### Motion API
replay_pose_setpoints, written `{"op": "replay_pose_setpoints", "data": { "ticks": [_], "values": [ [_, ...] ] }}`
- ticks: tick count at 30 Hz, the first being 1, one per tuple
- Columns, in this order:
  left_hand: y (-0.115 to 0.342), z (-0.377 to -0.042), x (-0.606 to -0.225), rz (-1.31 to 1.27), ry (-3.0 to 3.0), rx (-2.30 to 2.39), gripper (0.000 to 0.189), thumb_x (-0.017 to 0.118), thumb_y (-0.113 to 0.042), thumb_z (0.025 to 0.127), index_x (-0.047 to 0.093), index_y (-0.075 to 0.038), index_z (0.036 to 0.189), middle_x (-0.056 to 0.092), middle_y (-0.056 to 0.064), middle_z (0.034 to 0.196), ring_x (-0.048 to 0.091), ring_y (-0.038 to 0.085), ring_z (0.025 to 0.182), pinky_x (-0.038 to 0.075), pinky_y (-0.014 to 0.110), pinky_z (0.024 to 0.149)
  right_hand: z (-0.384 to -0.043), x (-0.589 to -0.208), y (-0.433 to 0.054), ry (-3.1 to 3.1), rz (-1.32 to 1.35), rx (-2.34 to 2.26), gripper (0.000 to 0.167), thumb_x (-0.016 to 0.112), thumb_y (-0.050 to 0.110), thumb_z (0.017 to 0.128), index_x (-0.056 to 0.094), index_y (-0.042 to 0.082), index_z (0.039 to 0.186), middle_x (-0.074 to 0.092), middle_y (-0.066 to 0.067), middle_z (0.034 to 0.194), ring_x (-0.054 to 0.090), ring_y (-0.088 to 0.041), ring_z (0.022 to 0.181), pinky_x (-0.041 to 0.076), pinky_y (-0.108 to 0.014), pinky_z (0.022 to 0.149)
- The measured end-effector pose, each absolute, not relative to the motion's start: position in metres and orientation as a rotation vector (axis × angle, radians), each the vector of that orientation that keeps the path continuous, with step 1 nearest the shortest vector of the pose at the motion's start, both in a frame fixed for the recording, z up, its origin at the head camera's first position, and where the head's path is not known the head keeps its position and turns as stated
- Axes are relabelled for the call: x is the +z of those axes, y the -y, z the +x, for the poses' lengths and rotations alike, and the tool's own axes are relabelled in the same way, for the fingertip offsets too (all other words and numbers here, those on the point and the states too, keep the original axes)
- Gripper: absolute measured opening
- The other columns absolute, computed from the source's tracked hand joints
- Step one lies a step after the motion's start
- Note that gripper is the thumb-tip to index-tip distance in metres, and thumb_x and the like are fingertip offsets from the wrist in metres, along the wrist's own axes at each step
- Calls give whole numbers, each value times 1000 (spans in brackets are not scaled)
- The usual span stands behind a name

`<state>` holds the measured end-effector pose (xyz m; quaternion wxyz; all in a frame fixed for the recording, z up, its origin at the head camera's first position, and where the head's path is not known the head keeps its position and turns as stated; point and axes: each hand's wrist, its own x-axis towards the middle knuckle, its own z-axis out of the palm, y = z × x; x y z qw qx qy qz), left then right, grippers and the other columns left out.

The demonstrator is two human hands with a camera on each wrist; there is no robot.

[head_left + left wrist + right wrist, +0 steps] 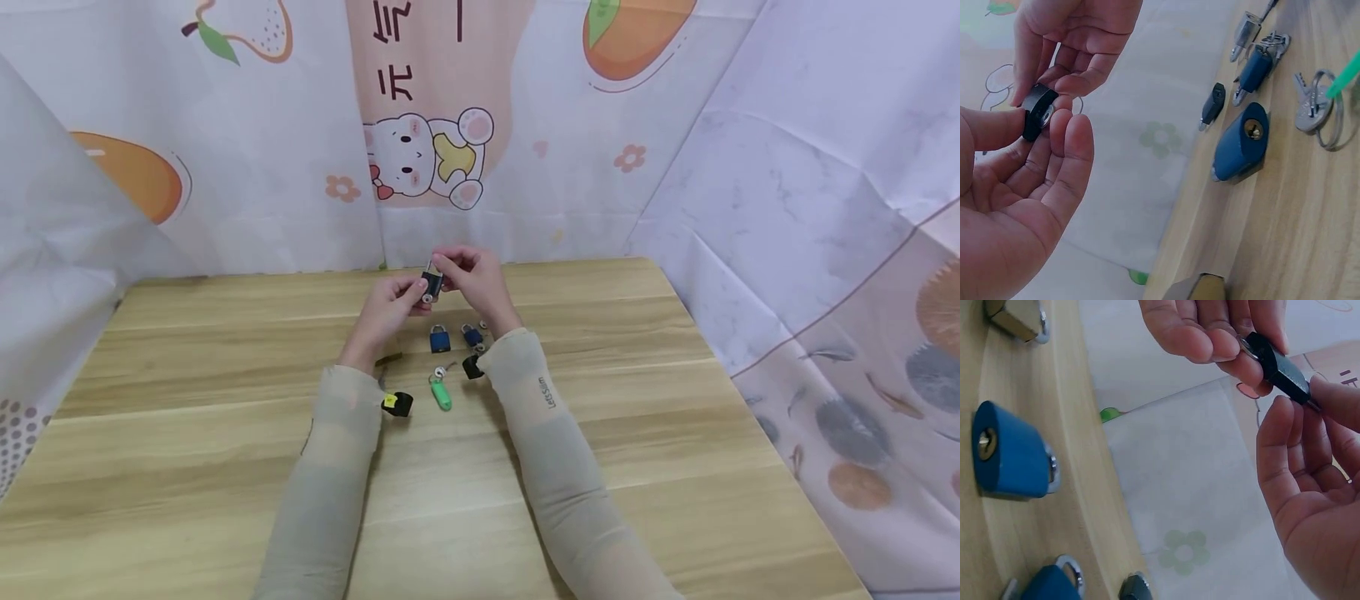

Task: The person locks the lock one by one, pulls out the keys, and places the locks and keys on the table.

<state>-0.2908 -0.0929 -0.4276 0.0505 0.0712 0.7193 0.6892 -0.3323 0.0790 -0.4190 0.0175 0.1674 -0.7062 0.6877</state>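
Above the far part of the table, both hands hold a black padlock (432,286). My left hand (386,310) grips its body between thumb and fingers, as the left wrist view shows with the padlock (1039,107) in profile. My right hand (478,282) pinches the shackle end; in the right wrist view its thumb and fingertips meet at the padlock's (1285,374) far end. The round metal keyhole face points toward the left hand's side. Whether the shackle is locked is hard to tell.
On the wooden table (187,433) below lie a blue padlock (440,340), a smaller blue padlock (472,336) with keys, and keys with a green tag (441,394). A small black padlock (1214,105), a silvery padlock (1247,34) and a brass padlock (1015,319) lie nearby. Curtains hang behind.
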Motion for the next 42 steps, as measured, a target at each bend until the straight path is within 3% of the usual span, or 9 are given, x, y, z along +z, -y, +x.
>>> {"op": "replay_pose_setpoints", "data": {
  "ticks": [3,10,14,19,29,33,37,42],
  "values": [
    [94,-292,-431,196,-2181,2109,35,50,-16,109,60,10,129,67,19,106,68,13,81,59,34,88,-333,-422,-77,2203,558,2101,32,70,17,98,68,-10,115,69,-10,92,63,-18,73,61,-30,71],
    [98,-294,-438,167,-2183,2121,35,51,-16,108,60,10,129,67,23,108,69,14,81,59,33,87,-335,-430,-73,2196,587,2079,22,70,17,98,73,-3,108,69,-11,88,65,-20,72,61,-32,71],
    [98,-295,-441,128,-2188,2108,35,52,-17,108,61,10,129,68,23,109,71,22,87,59,29,85,-335,-435,-71,2220,581,2094,22,71,18,97,74,-2,108,69,-10,87,65,-20,73,61,-33,72],
    [97,-295,-443,114,-2184,2116,36,52,-18,108,62,8,129,68,22,110,69,29,93,59,28,85,-336,-437,-71,2229,572,2081,26,72,20,97,73,-4,110,69,-11,88,66,-20,73,61,-42,76],
    [104,-299,-445,167,-2154,2074,38,52,-22,108,61,8,131,67,22,113,63,44,109,55,42,96,-337,-439,-70,2235,560,2090,26,72,20,97,73,-3,110,70,-10,89,66,-20,74,61,-32,72],
    [106,-300,-445,194,-2131,2081,39,52,-23,108,62,7,130,67,19,109,65,40,104,55,43,97,-336,-437,-71,2236,550,2111,24,71,20,98,73,-1,110,69,-10,89,65,-20,75,61,-31,72],
    [107,-300,-445,158,-2100,2123,42,54,-27,107,61,6,132,68,12,105,67,23,92,54,44,98,-337,-437,-71,2261,552,2112,31,70,21,98,70,0,121,70,-11,97,66,-22,80,61,-32,73],
    [108,-298,-446,71,-2059,2244,41,56,-27,106,60,6,131,68,7,100,65,15,85,58,35,91,-337,-442,-69,2332,574,2089,41,69,24,99,63,3,134,70,-12,108,66,-37,94,61,-35,77]
  ]
}}
